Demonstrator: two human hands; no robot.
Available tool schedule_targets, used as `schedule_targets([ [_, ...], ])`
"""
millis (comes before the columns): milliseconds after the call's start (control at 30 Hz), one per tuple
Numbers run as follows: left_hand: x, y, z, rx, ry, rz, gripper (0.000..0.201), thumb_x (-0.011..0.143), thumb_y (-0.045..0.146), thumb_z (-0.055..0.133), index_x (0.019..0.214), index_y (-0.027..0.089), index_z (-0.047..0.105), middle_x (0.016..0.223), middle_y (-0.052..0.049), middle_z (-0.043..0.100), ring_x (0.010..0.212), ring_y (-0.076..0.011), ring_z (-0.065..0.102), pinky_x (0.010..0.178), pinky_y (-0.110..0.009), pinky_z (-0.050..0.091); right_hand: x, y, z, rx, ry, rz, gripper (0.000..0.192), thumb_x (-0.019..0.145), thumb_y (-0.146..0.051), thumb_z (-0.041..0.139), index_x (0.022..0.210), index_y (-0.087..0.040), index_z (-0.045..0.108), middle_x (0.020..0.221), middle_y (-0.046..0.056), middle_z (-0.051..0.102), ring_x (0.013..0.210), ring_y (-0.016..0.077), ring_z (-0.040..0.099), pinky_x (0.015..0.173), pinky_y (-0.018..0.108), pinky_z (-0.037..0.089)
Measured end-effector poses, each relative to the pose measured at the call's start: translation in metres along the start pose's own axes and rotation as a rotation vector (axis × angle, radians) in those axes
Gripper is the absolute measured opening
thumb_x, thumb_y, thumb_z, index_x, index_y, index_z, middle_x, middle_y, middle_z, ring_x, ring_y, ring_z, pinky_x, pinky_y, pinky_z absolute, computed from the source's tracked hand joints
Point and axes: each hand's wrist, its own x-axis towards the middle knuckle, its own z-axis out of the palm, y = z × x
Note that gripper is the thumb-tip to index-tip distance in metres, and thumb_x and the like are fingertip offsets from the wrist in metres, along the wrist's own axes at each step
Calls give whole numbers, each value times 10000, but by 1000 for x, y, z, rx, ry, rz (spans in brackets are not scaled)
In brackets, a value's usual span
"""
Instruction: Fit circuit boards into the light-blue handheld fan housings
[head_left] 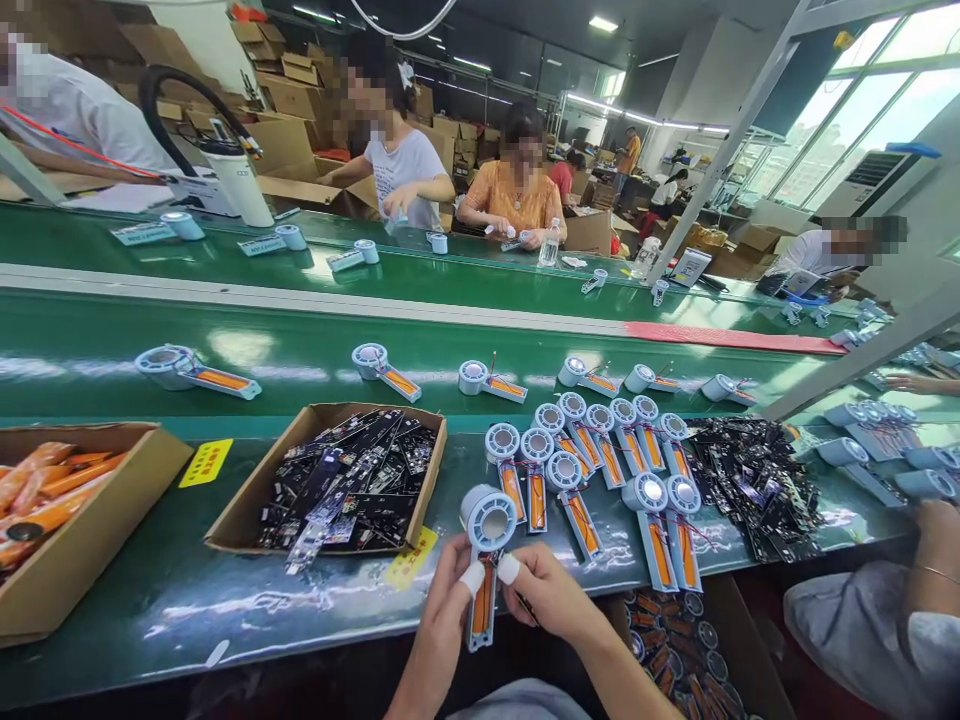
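My left hand (448, 600) is closed around a light blue handheld fan housing (491, 520), its thumb in a white finger cover against the handle. The round head points up, and an orange cell shows in the open handle. My right hand (551, 595) is closed in a pinch beside the fan's neck, its thumb also covered in white. A thin dark piece shows under those fingers; what they grip is too small to name. Just beyond my hands lie several similar open fan housings (564, 470) with orange cells and loose wires.
A cardboard tray (217, 540) of dark circuit boards (360, 480) stands at left, beside a box (97, 545) of orange packs. More boards (757, 490) are heaped at right. Fan units lie along a green conveyor (315, 385). Co-workers sit opposite and at my right.
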Motion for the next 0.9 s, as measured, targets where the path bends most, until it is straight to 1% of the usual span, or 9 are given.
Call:
schedule_targets([
  [100, -2, -4, 1, 69, -37, 4, 484, 821, 477, 663, 1202, 204, 545, 1190, -103, 683, 1127, -271, 645, 979, -371, 496, -5, -1, 4, 30, 53, -14, 704, 850, -828, 466, 504, -217, 421, 379, -62, 381, 327, 56, 287, 356, 196, 195],
  [200, 0, -5, 4, 163, -7, 11, 482, 831, 491, 646, 1198, 201, 528, 1190, -118, 683, 1143, -272, 644, 989, -375, 493, -7, -1, 7, 37, 95, -36, 697, 877, -812, 439, 516, -216, 412, 373, -63, 380, 326, 56, 303, 371, 196, 210],
  [300, 3, -2, 10, 218, 64, 10, 469, 827, 515, 622, 1161, 195, 543, 1141, -111, 693, 1097, -275, 657, 968, -393, 501, -11, 0, 12, 80, 198, -81, 583, 871, -763, 528, 694, -210, 470, 456, -93, 408, 366, 59, 303, 389, 190, 230],
  [400, 7, 6, 15, 248, 124, 26, 452, 804, 522, 615, 1116, 200, 560, 1110, -100, 695, 1058, -273, 660, 938, -393, 515, -19, 1, 20, 45, 319, -208, 435, 897, -615, 629, 983, -193, 565, 678, -54, 537, 556, 89, 450, 528, 198, 376],
  [500, 8, 16, 17, 236, 138, 14, 441, 772, 517, 628, 1084, 210, 577, 1114, -90, 704, 1067, -271, 660, 937, -384, 522, -27, 5, 28, -30, 363, -281, 405, 968, -489, 579, 1238, -188, 562, 887, 23, 640, 760, 139, 565, 693, 245, 469],
  [600, 9, 22, 15, 174, 123, -58, 455, 743, 537, 638, 1065, 216, 620, 1129, -82, 715, 1124, -283, 648, 946, -383, 527, -30, 14, 32, -48, 431, -294, 433, 994, -433, 540, 1357, -198, 520, 1049, 77, 688, 877, 176, 639, 781, 280, 526],
  [700, 9, 24, 13, 152, 152, -103, 441, 728, 554, 646, 1018, 223, 671, 1105, -69, 721, 1164, -288, 629, 938, -368, 527, -33, 22, 30, -170, 482, -337, 418, 995, -374, 552, 1388, -231, 543, 1272, 110, 666, 1127, 228, 648, 970, 347, 523],
  [800, 10, 23, 16, 80, 207, -178, 452, 702, 535, 673, 1028, 222, 678, 912, -32, 716, 961, -245, 680, 758, -312, 549, -35, 23, 24, -391, 515, -413, 383, 993, -311, 558, 1371, -257, 589, 1312, 106, 666, 1200, 247, 635, 1043, 392, 501],
  [900, 10, 24, 20, -58, 193, -257, 476, 642, 482, 712, 1027, 208, 662, 697, 38, 635, 592, -146, 593, 543, -254, 485, -38, 21, 21, -624, 518, -499, 409, 1006, -255, 492, 1408, -261, 567, 1136, 105, 724, 1006, 231, 702, 893, 357, 579],
])
